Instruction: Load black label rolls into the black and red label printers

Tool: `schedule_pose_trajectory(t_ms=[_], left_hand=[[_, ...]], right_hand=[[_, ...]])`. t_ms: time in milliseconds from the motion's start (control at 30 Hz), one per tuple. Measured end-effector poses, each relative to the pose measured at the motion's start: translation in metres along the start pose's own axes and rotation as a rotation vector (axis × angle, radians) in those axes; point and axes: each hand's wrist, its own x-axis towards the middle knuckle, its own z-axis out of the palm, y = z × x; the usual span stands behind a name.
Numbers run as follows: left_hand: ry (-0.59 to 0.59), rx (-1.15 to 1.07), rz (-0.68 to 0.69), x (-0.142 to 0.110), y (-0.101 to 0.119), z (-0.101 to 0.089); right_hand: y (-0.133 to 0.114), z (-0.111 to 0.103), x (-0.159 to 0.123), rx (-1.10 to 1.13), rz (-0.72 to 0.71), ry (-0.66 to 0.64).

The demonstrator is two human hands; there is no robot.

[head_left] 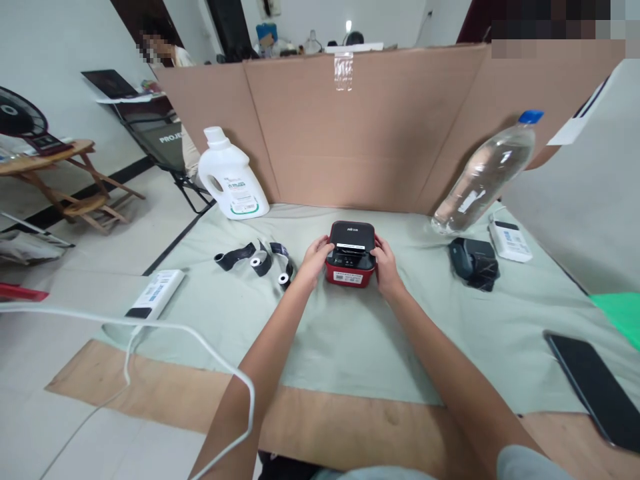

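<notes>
A small label printer (351, 255), black on top with a red base, stands on the cloth in front of me. My left hand (317, 259) grips its left side, thumb near the top edge. On the opposite side my right hand (386, 264) holds it the same way. A white sticker shows on the printer's front, and a pale strip crosses its top by a slot. Left of my left hand lie several partly unrolled dark rolls of tape or labels (261, 263). The fingers behind the printer's sides are partly hidden.
A white jug (233, 177) and a tilted water bottle (485, 177) lean against the cardboard screen (350, 133). At right are a black device (474, 263), a white box (510, 239) and a phone (595, 387). A white cable (200, 337) crosses near my left arm; a power bank (156, 295) lies left.
</notes>
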Motion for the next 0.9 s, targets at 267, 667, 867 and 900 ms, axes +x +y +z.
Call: schedule_pose_trajectory(t_ms=[267,667,867,900], left_hand=[[0.054,0.035,0.025,-0.002,-0.002,0.003],[-0.008,0.040,0.041,-0.005,-0.002,-0.012],[-0.001,0.084,0.051,-0.001,-0.004,-0.014],[0.013,0.098,0.083,0.000,-0.005,-0.012]], right_hand=[[0.009,-0.005,0.009,-0.001,0.071,-0.010],[0.003,-0.006,0.003,-0.024,0.059,-0.036],[0.009,-0.003,0.005,-0.012,0.081,0.004],[0.011,-0.002,0.006,0.002,0.074,0.010]])
